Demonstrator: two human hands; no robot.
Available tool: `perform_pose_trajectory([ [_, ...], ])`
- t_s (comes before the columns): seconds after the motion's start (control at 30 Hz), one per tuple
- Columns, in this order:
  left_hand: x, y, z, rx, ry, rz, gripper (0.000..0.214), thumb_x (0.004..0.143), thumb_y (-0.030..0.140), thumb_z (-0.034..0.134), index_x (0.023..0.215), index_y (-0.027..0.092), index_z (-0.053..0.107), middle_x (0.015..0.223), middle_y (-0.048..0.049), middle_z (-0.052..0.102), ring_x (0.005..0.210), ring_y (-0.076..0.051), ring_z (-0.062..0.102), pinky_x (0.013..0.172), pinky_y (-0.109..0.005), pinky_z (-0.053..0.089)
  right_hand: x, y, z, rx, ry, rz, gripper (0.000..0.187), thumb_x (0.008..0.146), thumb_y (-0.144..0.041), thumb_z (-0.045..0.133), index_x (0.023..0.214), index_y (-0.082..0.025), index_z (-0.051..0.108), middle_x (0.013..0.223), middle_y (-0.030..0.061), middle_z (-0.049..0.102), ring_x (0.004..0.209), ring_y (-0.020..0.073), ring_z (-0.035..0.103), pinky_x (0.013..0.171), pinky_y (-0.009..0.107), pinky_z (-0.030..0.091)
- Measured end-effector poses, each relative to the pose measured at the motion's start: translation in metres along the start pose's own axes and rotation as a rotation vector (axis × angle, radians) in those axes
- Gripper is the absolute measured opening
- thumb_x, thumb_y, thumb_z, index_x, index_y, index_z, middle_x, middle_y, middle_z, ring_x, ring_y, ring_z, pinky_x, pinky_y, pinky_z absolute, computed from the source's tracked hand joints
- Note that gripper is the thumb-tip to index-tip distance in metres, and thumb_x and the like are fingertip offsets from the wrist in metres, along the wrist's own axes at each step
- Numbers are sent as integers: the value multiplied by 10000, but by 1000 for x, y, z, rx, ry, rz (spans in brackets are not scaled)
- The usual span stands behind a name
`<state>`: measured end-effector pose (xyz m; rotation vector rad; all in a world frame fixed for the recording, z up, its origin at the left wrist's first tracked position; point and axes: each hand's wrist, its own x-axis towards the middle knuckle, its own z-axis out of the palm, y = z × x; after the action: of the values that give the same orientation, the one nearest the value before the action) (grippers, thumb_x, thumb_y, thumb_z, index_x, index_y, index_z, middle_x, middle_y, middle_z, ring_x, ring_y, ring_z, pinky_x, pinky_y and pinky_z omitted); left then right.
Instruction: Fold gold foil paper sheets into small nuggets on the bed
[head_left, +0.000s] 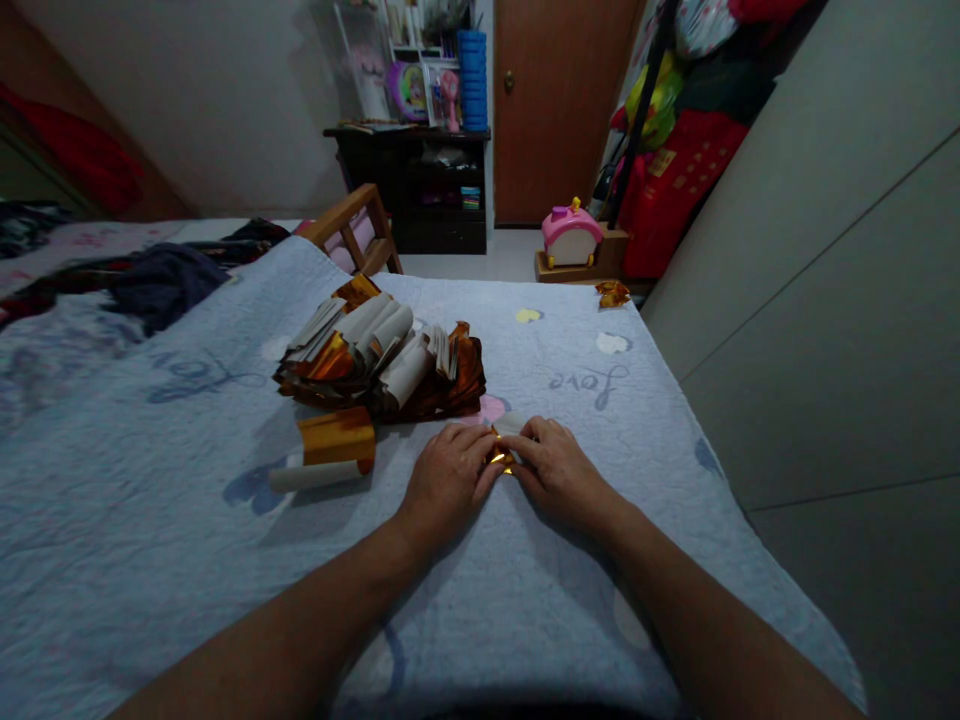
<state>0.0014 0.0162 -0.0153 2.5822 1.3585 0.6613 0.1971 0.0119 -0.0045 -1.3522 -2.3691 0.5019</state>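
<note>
Both my hands rest on a pale blue bedspread (187, 520) and meet over a small piece of gold foil paper (501, 457). My left hand (448, 476) presses on its left side with fingers curled together. My right hand (553, 468) pinches its right side. Most of the foil piece is hidden under my fingers. Just behind my hands lies a heap of gold and white folded foil papers (382, 358). A curled gold sheet on a white roll (330, 452) lies to the left of my left hand.
A folded gold piece (613, 292) sits at the bed's far right corner. Dark clothes (161, 280) lie at the far left. A wooden chair (354, 232), a black shelf (420, 185), a pink toy (571, 233) and a brown door (559, 100) stand beyond. A grey wardrobe (825, 300) runs along the right.
</note>
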Motion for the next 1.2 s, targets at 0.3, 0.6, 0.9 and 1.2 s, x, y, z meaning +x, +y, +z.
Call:
perform_pose_trajectory([
  [0.3, 1, -2, 3, 28, 55, 95, 210, 919, 180, 675, 1123, 138, 704, 1161, -109, 745, 1029, -271, 662, 913, -459, 569, -1, 4, 0, 8, 63, -6, 236, 933, -207, 618, 1149, -212, 714, 1090, 104, 598, 1001, 249, 503, 889, 406, 413],
  [0.6, 3, -9, 12, -62, 15, 225, 264, 930, 82, 624, 1163, 182, 695, 1222, -70, 739, 1044, -236, 658, 937, -440, 554, 7, 25, 0, 10, 149, 93, 405, 928, -96, 513, 1317, -165, 604, 1314, 139, 642, 1223, 282, 497, 1029, 447, 377],
  [0.9, 4, -4, 8, 9, -23, 240, 201, 929, 137, 659, 1116, 194, 703, 1045, -66, 735, 959, -231, 623, 847, -391, 556, 6, 23, -6, -39, 78, 153, 176, 926, -102, 568, 921, -185, 724, 922, 70, 666, 919, 232, 538, 836, 365, 379],
  [1.2, 3, 7, 3, 81, -36, 268, 174, 975, 157, 591, 1126, 157, 679, 1069, -74, 734, 975, -235, 659, 834, -389, 568, -1, 13, -5, -82, 74, 17, 470, 849, -17, 545, 1168, -290, 756, 1110, 100, 589, 1020, 264, 469, 877, 413, 357],
])
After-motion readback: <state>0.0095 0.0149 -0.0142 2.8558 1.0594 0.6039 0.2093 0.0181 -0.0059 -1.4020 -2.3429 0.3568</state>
